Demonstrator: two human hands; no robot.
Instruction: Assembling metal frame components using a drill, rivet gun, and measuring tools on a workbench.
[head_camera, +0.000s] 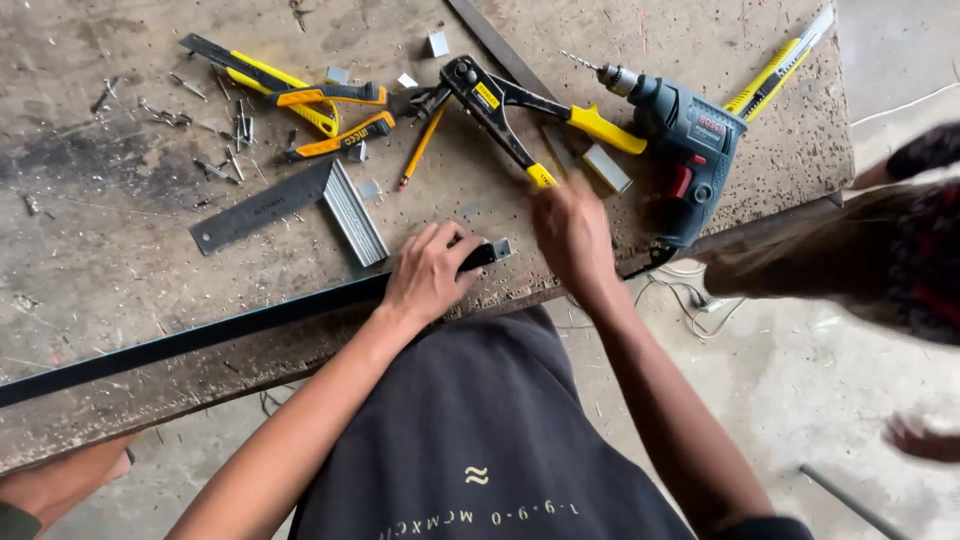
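Left hand (428, 272) clamps dark bar (200, 335) end; right hand (572, 232), blurred, grip unclear, beside riveter (500, 110) handle. No fastening visible yet.

Person is wearing a dark charcoal short-sleeved cotton T-shirt (470, 420), loose fit, with a small pale wave-shaped mark and a line of pale lettering printed low on the front. Both forearms are showing bare; left hand (428, 275) and right hand (572, 232) ungloved, no rings.
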